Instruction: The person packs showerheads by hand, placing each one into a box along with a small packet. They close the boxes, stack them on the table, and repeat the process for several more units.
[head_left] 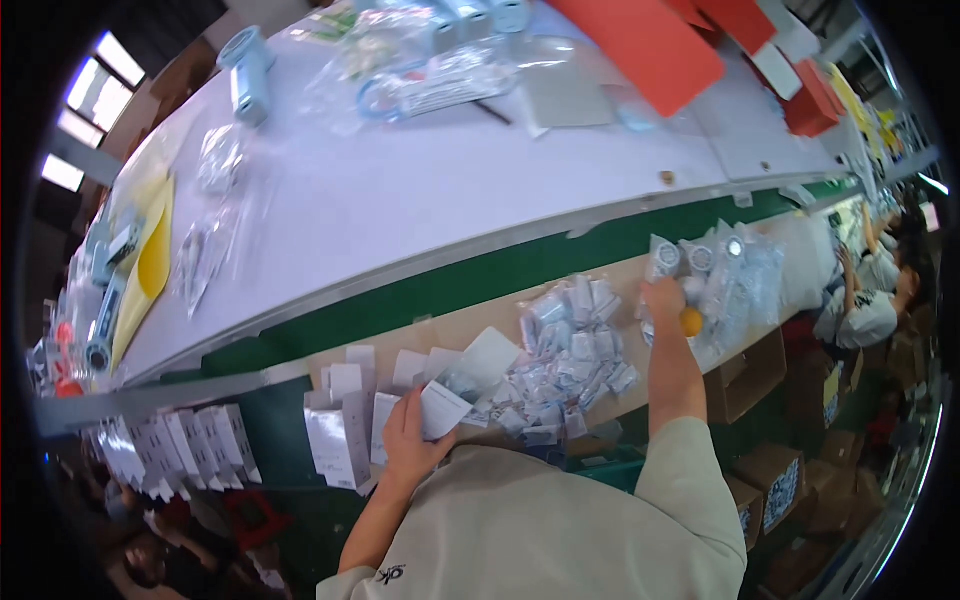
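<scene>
My left hand (408,442) is closed round a small white cardboard box (445,409) with its flap up, at the near edge of a narrow tan bench. Several white boxes (338,440) stand upright just left of it. Further right, my right hand (662,298) is closed at the lower end of a clear plastic bag (663,257) holding a round-ended, pale item; my fingertips are partly hidden. More bagged items (735,275) lie beside that hand, with an orange ball-like thing (691,321) close to the wrist. Between my hands spreads a heap of small clear packets (570,360).
Beyond the bench is a large white table (430,215) with light-blue devices (249,85), plastic bags, a yellow sheet (150,270) and red boxes (650,50). White boxes (190,450) stand in a row at left. Brown cartons (770,485) sit at lower right; other people (870,300) work further right.
</scene>
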